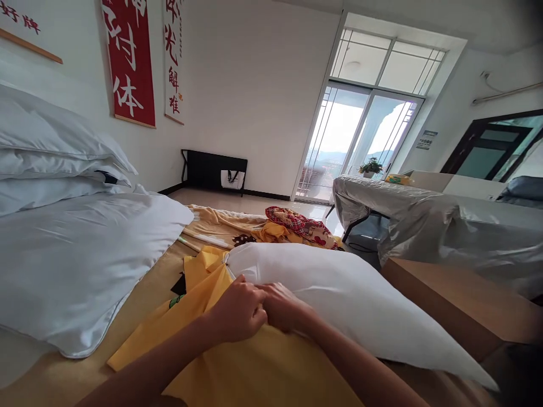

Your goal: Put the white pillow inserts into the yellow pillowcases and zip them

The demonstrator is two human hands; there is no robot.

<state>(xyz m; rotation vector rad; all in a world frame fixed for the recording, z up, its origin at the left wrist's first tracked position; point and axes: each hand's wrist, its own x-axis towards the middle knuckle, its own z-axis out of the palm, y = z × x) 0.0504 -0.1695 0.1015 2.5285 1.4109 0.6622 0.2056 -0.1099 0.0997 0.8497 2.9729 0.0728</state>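
A plump white pillow [339, 282] lies in front of me, its left end at the opening of a yellow pillowcase [271, 367]. My left hand [241, 308] is closed on the pillowcase's edge. Right beside it, touching, my right hand [282, 305] is also closed on that edge, over the pillow's near side. The pillow's far left corner meets the yellow cloth near a small zipper-like end [226, 262]. Most of the pillow is outside the case. My curled fingers hide the exact pinch points.
White pillows [55, 141] are stacked at the left, with another white pillow [85, 243] below them. Patterned cloths [297, 226] lie beyond. A cardboard box [462, 299] and a plastic-covered table [424, 198] stand at the right. A black folded frame [212, 169] leans by the wall.
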